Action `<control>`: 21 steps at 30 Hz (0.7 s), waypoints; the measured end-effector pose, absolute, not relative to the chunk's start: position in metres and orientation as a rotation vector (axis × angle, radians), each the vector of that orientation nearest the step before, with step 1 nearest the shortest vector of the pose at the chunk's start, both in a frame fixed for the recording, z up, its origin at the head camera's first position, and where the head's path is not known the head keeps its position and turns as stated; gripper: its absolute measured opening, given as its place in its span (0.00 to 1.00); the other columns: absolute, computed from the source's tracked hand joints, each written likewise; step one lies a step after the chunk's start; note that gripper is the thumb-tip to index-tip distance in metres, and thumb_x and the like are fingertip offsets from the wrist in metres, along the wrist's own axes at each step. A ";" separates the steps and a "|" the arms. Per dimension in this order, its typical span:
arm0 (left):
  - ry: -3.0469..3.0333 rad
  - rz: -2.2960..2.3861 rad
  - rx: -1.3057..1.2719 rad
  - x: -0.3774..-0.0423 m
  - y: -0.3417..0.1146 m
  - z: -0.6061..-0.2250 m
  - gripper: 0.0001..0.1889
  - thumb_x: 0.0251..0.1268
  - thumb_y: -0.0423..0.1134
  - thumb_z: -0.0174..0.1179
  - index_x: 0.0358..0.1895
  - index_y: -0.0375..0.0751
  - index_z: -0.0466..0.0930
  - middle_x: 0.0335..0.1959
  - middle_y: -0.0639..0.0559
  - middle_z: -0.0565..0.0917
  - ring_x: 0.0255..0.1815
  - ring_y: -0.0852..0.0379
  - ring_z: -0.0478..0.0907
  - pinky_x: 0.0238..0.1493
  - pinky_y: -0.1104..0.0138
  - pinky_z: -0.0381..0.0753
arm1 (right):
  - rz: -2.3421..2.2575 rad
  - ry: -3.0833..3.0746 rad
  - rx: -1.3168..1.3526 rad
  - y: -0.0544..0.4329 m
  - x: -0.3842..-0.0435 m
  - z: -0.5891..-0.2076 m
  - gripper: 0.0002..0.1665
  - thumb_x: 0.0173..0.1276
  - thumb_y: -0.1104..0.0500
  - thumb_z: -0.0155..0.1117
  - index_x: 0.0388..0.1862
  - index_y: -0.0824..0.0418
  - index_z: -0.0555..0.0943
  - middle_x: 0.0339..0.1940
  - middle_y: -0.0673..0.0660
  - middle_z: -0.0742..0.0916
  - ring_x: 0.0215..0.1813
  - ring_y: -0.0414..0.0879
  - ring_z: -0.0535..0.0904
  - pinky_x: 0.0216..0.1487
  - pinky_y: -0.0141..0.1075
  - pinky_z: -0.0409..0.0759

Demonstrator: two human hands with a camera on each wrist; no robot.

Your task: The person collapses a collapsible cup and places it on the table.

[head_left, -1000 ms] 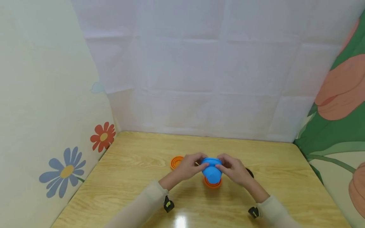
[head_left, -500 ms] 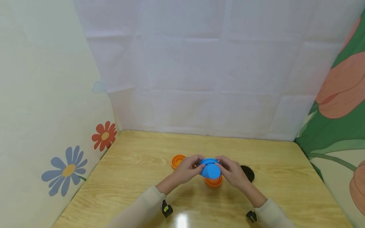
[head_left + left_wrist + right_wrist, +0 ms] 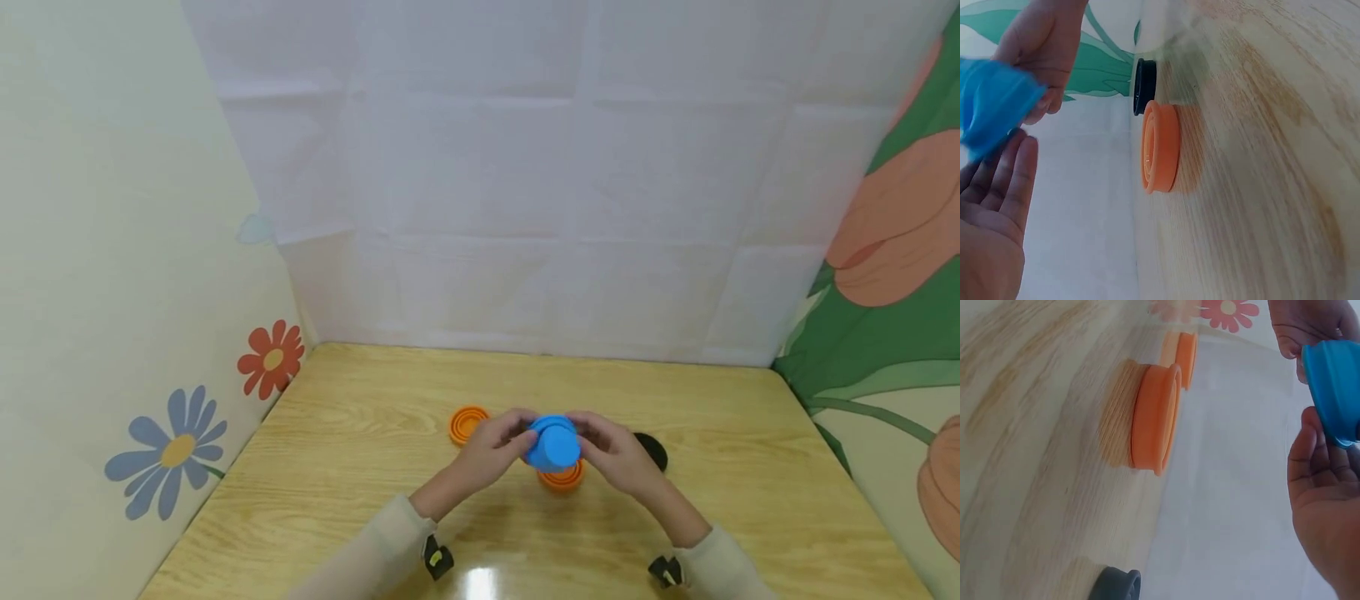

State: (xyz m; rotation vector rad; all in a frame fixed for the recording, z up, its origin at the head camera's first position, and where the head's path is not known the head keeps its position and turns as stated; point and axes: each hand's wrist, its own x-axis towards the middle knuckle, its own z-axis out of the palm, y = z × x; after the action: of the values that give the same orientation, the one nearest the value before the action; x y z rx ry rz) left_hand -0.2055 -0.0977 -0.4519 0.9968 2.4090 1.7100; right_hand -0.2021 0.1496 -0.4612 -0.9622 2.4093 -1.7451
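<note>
A blue collapsible cup [image 3: 557, 448] is held above the table between both hands, its base turned toward the head camera. On its left side my left hand [image 3: 491, 448] grips it with thumb and fingers. My right hand [image 3: 613, 450] grips the opposite side. The cup's wall looks partly folded in the left wrist view, where the blue cup [image 3: 991, 103] is blurred. Just below the cup, a collapsed orange cup [image 3: 561, 478] lies on the table, partly covered by it in the head view. In the right wrist view, fingers support the blue cup's rim [image 3: 1319, 394].
Another collapsed orange cup [image 3: 468, 425] lies to the left, beyond the left hand. A black collapsed cup [image 3: 652, 452] lies right of the right hand, partly hidden by it. The wooden table [image 3: 375, 392] ends at a white cloth backdrop [image 3: 525, 250].
The blue cup has tilted so its base faces the head camera more, and its wall has changed shape under the fingers. Both hands keep hold and have barely moved.
</note>
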 end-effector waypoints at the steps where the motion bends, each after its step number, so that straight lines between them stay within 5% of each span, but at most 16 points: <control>1: 2.384 1.703 1.000 -0.205 -0.098 -0.452 0.14 0.80 0.37 0.52 0.58 0.32 0.78 0.45 0.40 0.86 0.38 0.57 0.84 0.40 0.59 0.88 | -1.717 2.454 -0.989 0.150 -0.202 -0.462 0.20 0.80 0.63 0.55 0.66 0.70 0.75 0.59 0.65 0.84 0.59 0.41 0.81 0.59 0.35 0.81; 5: 2.304 1.649 0.983 -0.205 -0.097 -0.450 0.14 0.81 0.39 0.52 0.57 0.34 0.79 0.45 0.41 0.86 0.34 0.59 0.84 0.40 0.49 0.88 | -1.624 2.581 -1.108 0.151 -0.203 -0.463 0.18 0.78 0.65 0.56 0.64 0.68 0.79 0.58 0.61 0.86 0.56 0.40 0.82 0.52 0.37 0.84; 9: 2.269 1.605 0.967 -0.204 -0.097 -0.448 0.14 0.80 0.39 0.53 0.58 0.34 0.79 0.46 0.41 0.85 0.37 0.61 0.83 0.40 0.52 0.88 | -1.612 2.580 -1.162 0.152 -0.202 -0.462 0.18 0.78 0.67 0.56 0.63 0.68 0.79 0.56 0.62 0.87 0.50 0.38 0.83 0.44 0.37 0.85; 16: 2.268 1.675 0.949 -0.202 -0.101 -0.448 0.14 0.80 0.36 0.51 0.58 0.29 0.76 0.48 0.37 0.84 0.42 0.61 0.83 0.45 0.52 0.88 | -1.743 2.364 -0.856 0.152 -0.197 -0.462 0.23 0.82 0.56 0.52 0.69 0.67 0.74 0.64 0.65 0.82 0.64 0.53 0.79 0.60 0.36 0.81; 21: 2.272 1.717 0.939 -0.202 -0.106 -0.448 0.14 0.80 0.36 0.51 0.58 0.29 0.76 0.48 0.36 0.83 0.41 0.60 0.84 0.45 0.54 0.88 | -1.829 2.183 -0.774 0.156 -0.196 -0.465 0.25 0.81 0.55 0.54 0.70 0.67 0.71 0.60 0.66 0.81 0.59 0.47 0.81 0.59 0.37 0.82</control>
State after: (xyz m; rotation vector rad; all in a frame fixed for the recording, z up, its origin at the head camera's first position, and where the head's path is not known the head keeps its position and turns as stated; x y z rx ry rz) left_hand -0.2017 -0.1055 -0.4485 0.9393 2.2723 1.7174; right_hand -0.1957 0.1556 -0.4649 -0.7739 2.1832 -1.8288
